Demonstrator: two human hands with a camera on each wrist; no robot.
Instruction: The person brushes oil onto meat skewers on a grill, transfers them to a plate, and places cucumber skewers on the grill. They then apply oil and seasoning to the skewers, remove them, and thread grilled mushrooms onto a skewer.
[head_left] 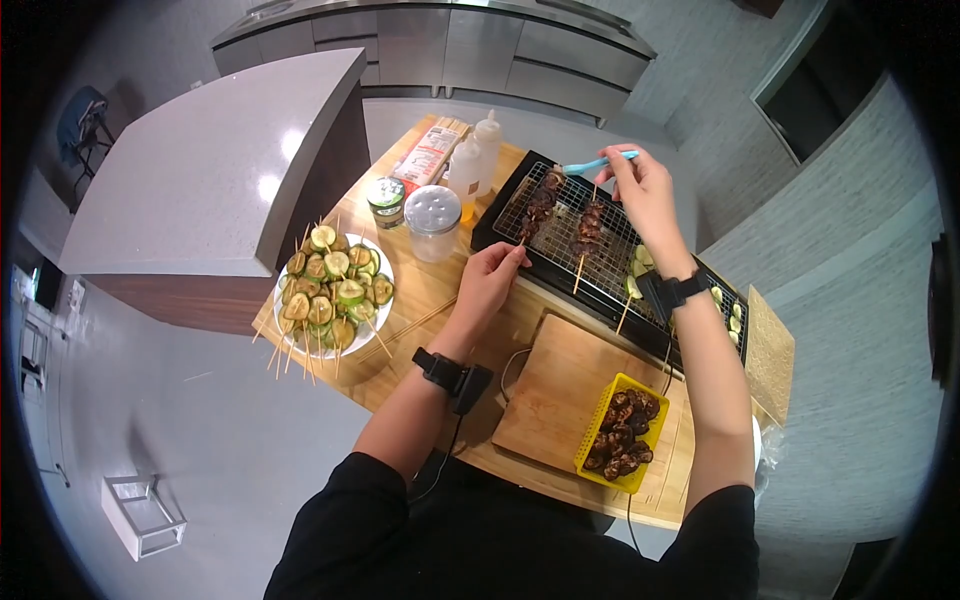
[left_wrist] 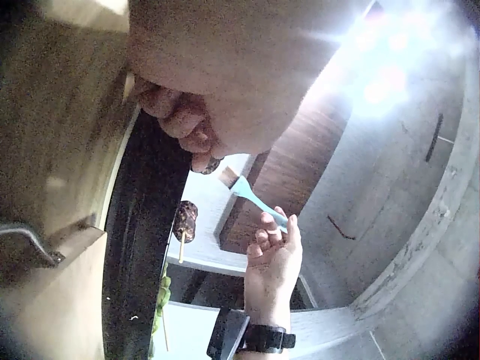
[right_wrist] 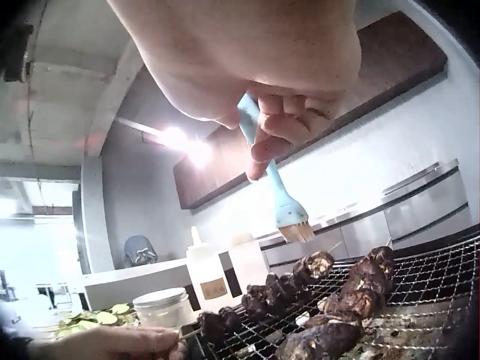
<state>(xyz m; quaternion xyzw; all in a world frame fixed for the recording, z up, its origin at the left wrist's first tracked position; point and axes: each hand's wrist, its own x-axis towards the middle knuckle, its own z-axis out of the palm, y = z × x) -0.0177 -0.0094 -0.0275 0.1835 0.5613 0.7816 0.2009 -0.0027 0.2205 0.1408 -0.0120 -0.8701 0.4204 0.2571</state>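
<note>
My right hand (head_left: 645,195) holds a light-blue basting brush (right_wrist: 283,199) above the far end of the grill (head_left: 520,195). Its bristles hang close over the tip of a skewer of dark brown chunks (head_left: 540,205). At the near end of that skewer, my left hand (head_left: 488,288) pinches the bare stick between thumb and fingers. Beside it on the wire mesh lies a second dark skewer (head_left: 589,230), its stick pointing toward me. Farther right along the grill are skewers of green slices (head_left: 641,262), partly hidden by my right forearm.
A white plate (head_left: 388,262) piled with skewered green slices stands at the left. Near it are a small jar (head_left: 386,202), a lidded shaker jar (head_left: 433,225), squeeze bottles (head_left: 466,172) and a skewer packet (head_left: 430,152). A cutting board (head_left: 545,400) and a yellow basket (head_left: 655,435) of dark chunks lie nearer me.
</note>
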